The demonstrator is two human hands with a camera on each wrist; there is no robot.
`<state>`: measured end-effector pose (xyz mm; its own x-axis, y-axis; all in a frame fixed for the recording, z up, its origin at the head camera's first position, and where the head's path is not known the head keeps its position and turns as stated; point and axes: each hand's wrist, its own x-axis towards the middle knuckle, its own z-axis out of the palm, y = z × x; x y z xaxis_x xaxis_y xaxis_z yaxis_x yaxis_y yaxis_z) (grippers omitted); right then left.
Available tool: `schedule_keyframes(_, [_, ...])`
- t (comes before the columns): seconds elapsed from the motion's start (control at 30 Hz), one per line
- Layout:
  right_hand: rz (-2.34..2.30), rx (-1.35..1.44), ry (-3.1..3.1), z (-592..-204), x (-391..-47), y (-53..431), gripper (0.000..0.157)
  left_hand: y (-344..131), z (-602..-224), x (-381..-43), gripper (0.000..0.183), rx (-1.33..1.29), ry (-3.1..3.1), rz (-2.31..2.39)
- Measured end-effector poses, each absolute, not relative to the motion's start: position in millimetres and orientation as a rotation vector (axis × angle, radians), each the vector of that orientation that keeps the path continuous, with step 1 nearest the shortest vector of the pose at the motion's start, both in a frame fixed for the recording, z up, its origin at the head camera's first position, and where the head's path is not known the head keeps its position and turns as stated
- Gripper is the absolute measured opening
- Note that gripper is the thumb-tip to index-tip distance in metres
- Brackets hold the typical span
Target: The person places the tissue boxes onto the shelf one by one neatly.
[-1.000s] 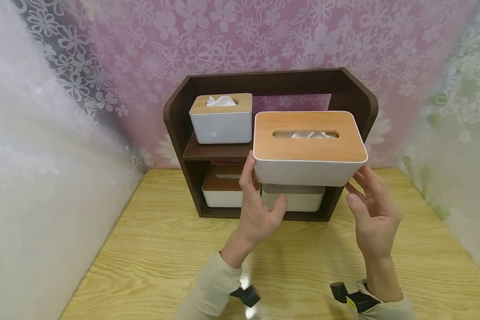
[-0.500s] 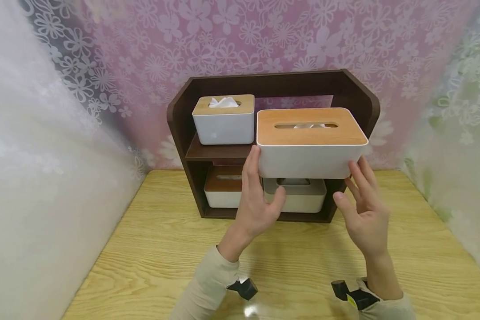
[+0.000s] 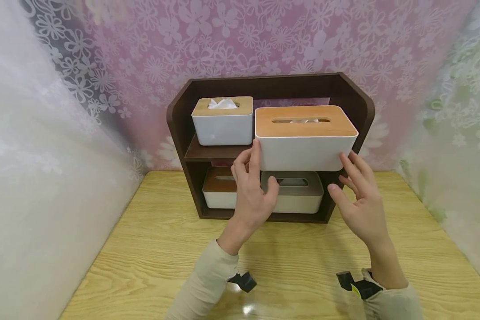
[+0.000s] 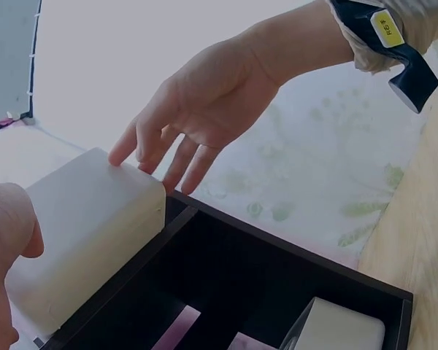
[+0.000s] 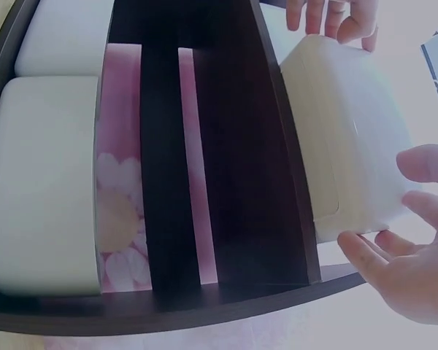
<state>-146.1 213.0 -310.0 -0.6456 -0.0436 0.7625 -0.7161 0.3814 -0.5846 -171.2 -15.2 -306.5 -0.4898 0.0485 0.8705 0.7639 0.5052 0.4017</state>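
A white tissue box with an orange-brown wooden lid point(image 3: 306, 153) is at the front of the upper right of a dark brown shelf point(image 3: 176, 120). Fingers of my left hand point(image 3: 248, 193) touch its left front corner, thumb apart. At the right end, the fingertips of my right hand point(image 3: 362, 200) touch the box's lower corner, with the thumb away from it. In the left wrist view, the white box point(image 4: 95, 226) overlaps the shelf edge, the right hand point(image 4: 212, 95) at its far end. Whether its base rests fully on the board cannot be told.
A smaller white tissue box with a light wood lid point(image 3: 222, 129) stands at upper left. Below are a brown-lidded tissue box point(image 3: 218, 200) and a grey-lidded one point(image 3: 300, 202). Flowered curtains point(image 3: 240, 40) surround the wooden table point(image 3: 152, 249).
The orange-brown-lidded box has moved back toward the upper shelf, and more of the grey-lidded box below now shows. Both hands have moved with it, the right one shifting left.
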Motion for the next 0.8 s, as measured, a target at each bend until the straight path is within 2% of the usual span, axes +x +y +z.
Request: schedule_keyframes(0.8, [1.258,0.571,-2.374,-288,-169,217,0.074,-28,-294,-190,0.069,-0.676,-2.138,-0.953])
